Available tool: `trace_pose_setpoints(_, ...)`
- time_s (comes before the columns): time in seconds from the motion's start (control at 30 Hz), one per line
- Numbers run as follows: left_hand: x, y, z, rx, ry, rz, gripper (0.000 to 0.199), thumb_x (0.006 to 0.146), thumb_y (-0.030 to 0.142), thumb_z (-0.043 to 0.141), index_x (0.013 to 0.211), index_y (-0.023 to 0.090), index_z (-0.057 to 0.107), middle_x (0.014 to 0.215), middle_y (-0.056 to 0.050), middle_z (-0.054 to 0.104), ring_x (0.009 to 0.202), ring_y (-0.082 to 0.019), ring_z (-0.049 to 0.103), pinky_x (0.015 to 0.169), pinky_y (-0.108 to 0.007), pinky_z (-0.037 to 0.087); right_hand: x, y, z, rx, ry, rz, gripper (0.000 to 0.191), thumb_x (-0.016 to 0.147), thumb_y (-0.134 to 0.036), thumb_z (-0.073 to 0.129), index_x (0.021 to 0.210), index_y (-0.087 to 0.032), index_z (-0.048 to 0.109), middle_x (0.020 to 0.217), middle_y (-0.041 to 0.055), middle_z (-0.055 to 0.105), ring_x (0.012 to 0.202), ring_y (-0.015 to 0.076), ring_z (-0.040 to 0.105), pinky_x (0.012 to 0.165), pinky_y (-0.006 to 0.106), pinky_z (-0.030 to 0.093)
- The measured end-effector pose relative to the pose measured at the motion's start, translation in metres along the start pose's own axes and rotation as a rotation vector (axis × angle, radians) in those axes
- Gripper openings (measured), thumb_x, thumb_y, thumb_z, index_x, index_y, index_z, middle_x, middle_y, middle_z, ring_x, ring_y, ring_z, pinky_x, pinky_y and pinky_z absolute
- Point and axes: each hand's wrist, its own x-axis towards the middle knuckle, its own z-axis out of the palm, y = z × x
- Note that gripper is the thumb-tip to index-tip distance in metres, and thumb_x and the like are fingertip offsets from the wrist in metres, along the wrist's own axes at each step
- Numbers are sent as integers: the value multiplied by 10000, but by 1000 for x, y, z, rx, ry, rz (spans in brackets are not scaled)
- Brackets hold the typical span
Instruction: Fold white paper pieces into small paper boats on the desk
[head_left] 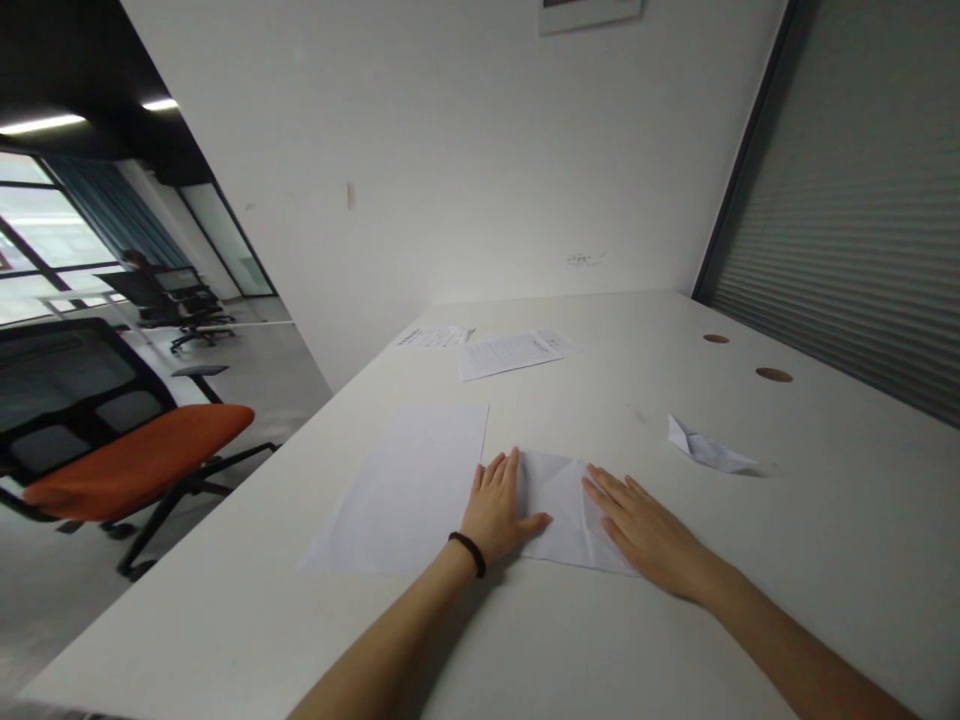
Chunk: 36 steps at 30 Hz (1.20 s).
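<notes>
My left hand (496, 507) lies flat on the white table (225, 600), its fingertips on the left edge of a folded white paper (561, 510). My right hand (645, 530) rests with its fingers spread on that paper's right side. Neither hand grips anything. A flat sheet of white paper (397, 490) lies just left of my left hand. A small folded paper shape (709, 448), possibly a paper boat, lies on the table to the right. A black band (468, 553) circles my left wrist.
Printed papers (510, 354) lie at the table's far end, and two round holes (774, 374) mark its right side. Beyond the left edge stands an orange-seated office chair (135, 460). A seated person (136, 262) is far off by the windows.
</notes>
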Motion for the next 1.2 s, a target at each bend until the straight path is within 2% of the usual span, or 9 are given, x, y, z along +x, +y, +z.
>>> trace_pose_setpoints(0.13,2,0,0,-157,111,52,990,614,344,680,1364,95,83,1314,-186,352,1212,-283,325,1012,-449,253,-3,7,-2,19,-69,-28,506,893,-398,279,1351,-185,272,1429,77,216,1307,196,166,1062,443,193)
trace_pose_setpoints(0.23,2,2,-1,-276,149,169,1039,603,210,683,1374,134,-10,1274,-163,384,1172,-256,373,984,-416,315,-3,8,-1,32,-81,-46,518,899,-421,253,1363,-191,238,1438,71,178,1314,190,124,1073,436,161)
trace_pose_setpoints(0.33,1,6,2,-377,139,274,981,640,107,623,1377,206,-17,1225,-114,440,1134,-222,421,963,-400,350,-3,9,0,43,-76,-52,521,901,-423,246,1369,-196,211,1442,64,158,1316,185,109,1076,434,148)
trace_pose_setpoints(0.5,5,10,11,-546,156,216,881,683,91,573,1381,193,45,1257,-123,428,1108,-205,471,939,-385,397,-2,8,0,51,-85,-47,524,900,-426,245,1366,-188,219,1442,65,151,1317,186,108,1074,441,147)
trace_pose_setpoints(0.6,8,10,12,-477,124,185,622,728,125,546,1309,165,327,1294,-128,422,1152,-224,443,975,-401,369,-1,8,-1,51,-95,-54,523,900,-406,262,1368,-179,210,1441,70,156,1317,183,109,1074,438,143)
trace_pose_setpoints(0.7,8,11,9,-348,80,309,370,814,122,436,1173,172,513,1219,-90,518,1160,-203,441,998,-386,353,1,8,-2,53,-93,-75,521,900,-387,273,1374,-188,185,1442,61,158,1317,178,114,1073,438,149)
trace_pose_setpoints(0.8,7,10,7,-254,77,462,342,852,140,406,1174,171,516,1218,-86,523,1162,-192,441,990,-366,369,1,8,-2,62,-84,-85,516,902,-384,269,1376,-206,169,1442,50,161,1317,177,121,1069,443,158)
trace_pose_setpoints(0.9,8,7,7,-181,65,544,323,878,183,404,1184,191,509,1244,-73,502,1181,-188,421,980,-354,376,0,8,-1,64,-77,-82,515,904,-396,258,1376,-211,166,1444,48,147,1318,180,114,1069,448,148)
trace_pose_setpoints(1.2,10,0,9,-37,-33,599,304,883,306,439,1172,258,520,1312,-62,428,1217,-186,376,1004,-372,317,1,12,-5,100,-136,-103,496,905,-413,253,1371,-265,167,1450,25,122,1320,184,95,1066,457,137)
